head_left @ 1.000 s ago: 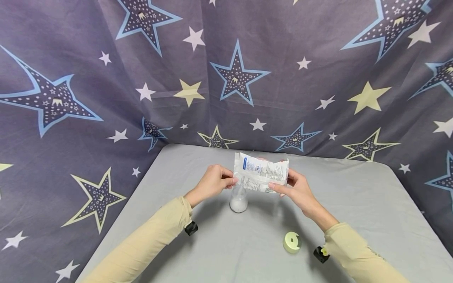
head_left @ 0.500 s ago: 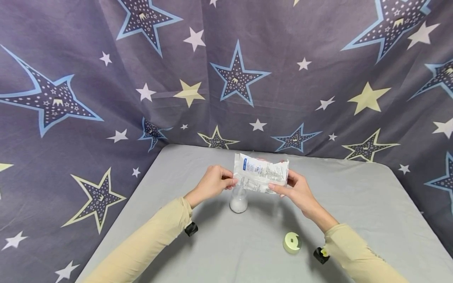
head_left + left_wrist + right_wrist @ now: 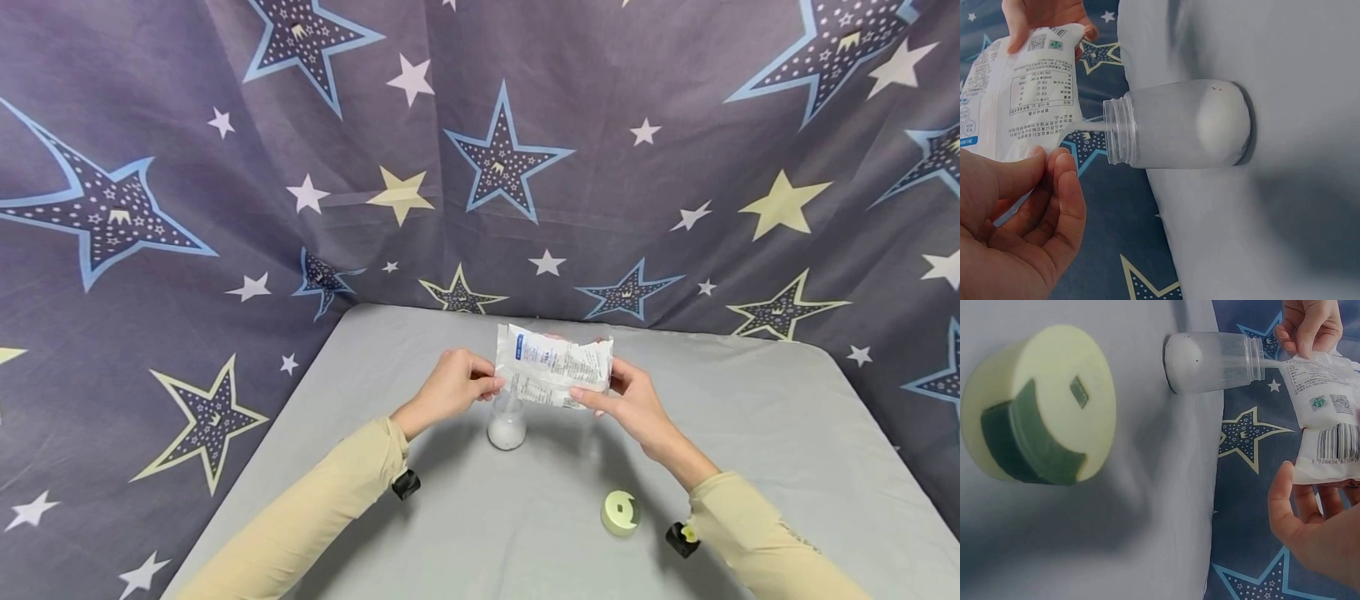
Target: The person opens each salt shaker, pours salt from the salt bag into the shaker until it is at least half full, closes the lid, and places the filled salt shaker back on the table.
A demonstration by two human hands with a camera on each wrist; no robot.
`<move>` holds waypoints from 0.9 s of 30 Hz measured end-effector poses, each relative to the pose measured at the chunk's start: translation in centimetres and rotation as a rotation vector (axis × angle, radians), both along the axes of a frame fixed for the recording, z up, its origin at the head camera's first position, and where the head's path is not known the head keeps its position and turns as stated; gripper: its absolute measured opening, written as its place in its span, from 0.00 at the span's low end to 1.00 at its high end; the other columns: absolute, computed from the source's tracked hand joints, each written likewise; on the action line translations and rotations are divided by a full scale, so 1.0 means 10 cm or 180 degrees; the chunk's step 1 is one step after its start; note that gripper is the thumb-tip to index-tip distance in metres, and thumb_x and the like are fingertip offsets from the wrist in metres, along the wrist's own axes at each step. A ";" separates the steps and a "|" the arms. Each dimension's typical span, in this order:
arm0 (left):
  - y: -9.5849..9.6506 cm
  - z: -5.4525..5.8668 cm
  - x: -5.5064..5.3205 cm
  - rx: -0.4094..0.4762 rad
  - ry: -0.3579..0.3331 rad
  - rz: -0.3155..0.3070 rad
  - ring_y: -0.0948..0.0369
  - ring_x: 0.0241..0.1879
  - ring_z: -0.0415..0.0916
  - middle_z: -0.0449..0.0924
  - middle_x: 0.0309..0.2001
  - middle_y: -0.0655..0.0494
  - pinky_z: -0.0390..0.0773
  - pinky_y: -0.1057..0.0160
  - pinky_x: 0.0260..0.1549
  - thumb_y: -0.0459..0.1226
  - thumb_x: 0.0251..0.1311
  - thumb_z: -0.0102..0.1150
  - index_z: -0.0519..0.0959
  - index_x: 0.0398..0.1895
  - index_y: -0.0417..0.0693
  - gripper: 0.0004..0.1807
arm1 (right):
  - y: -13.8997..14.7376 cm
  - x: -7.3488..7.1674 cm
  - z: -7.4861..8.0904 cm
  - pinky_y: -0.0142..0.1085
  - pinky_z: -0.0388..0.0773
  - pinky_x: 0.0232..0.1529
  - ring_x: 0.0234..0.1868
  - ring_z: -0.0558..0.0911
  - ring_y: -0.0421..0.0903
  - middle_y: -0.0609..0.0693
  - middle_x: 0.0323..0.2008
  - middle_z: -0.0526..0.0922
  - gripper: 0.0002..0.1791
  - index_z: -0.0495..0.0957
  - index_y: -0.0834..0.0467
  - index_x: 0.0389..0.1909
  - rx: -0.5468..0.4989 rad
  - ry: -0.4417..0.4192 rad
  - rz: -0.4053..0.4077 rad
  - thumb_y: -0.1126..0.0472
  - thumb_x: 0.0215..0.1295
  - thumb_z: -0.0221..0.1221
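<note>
Both hands hold a white printed plastic bag (image 3: pixel 555 368) tilted over a clear jar. At the bag's left corner the left hand (image 3: pixel 452 385) pinches it between thumb and fingers. The right hand (image 3: pixel 639 413) grips its other end, thumb on the near face and fingers behind. From the bag's corner a thin white stream (image 3: pixel 1090 126) runs into the mouth of the upright jar (image 3: pixel 1166 125). White powder or fine grains (image 3: pixel 1222 120) lie heaped in the jar's bottom. In the head view the bag covers the jar's mouth.
A pale green lid (image 3: pixel 620 513) with a dark green section, seen in the right wrist view, lies on the grey-covered table (image 3: pixel 450 533), nearer the person than the jar and to its right. A star-patterned curtain (image 3: pixel 600 183) hangs behind and at both sides.
</note>
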State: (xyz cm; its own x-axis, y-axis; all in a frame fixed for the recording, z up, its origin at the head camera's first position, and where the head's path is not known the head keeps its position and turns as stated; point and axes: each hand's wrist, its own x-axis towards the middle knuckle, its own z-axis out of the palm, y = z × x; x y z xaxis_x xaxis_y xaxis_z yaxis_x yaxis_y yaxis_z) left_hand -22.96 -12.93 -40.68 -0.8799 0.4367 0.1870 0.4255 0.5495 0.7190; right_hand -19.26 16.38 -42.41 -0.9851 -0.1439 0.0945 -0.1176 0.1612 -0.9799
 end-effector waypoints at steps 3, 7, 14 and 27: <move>0.00 0.00 0.00 -0.0004 0.0008 -0.0004 0.69 0.21 0.74 0.79 0.18 0.62 0.69 0.70 0.24 0.32 0.67 0.70 0.86 0.21 0.39 0.14 | 0.00 0.00 0.00 0.35 0.81 0.34 0.44 0.80 0.45 0.52 0.45 0.85 0.28 0.79 0.66 0.62 -0.0008 -0.0007 0.0009 0.64 0.62 0.74; 0.00 -0.01 -0.01 -0.0002 0.0008 0.0008 0.69 0.21 0.74 0.79 0.18 0.62 0.70 0.70 0.24 0.31 0.67 0.70 0.85 0.21 0.39 0.14 | 0.00 0.00 0.01 0.36 0.82 0.34 0.44 0.80 0.45 0.52 0.46 0.85 0.28 0.79 0.66 0.62 0.0009 -0.0011 0.0013 0.64 0.62 0.74; -0.01 -0.02 -0.01 -0.0009 0.0013 0.0005 0.69 0.22 0.75 0.79 0.19 0.63 0.71 0.69 0.25 0.31 0.67 0.70 0.86 0.22 0.40 0.13 | 0.00 -0.01 0.01 0.38 0.83 0.35 0.45 0.80 0.46 0.52 0.46 0.85 0.28 0.78 0.65 0.62 0.0042 -0.0018 0.0008 0.64 0.63 0.74; -0.01 0.00 0.00 0.0003 -0.0017 0.0023 0.69 0.22 0.75 0.81 0.19 0.62 0.72 0.70 0.25 0.31 0.66 0.71 0.87 0.23 0.42 0.12 | -0.01 0.00 0.02 0.37 0.82 0.35 0.45 0.80 0.46 0.52 0.46 0.85 0.28 0.78 0.65 0.63 0.0045 -0.0013 0.0023 0.64 0.63 0.74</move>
State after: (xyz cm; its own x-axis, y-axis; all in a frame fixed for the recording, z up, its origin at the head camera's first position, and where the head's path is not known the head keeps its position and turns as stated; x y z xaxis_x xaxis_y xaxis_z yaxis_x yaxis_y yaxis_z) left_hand -22.92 -13.08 -40.67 -0.8841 0.4300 0.1828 0.4177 0.5518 0.7218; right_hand -19.30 16.26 -42.24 -0.9844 -0.1523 0.0883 -0.1147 0.1741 -0.9780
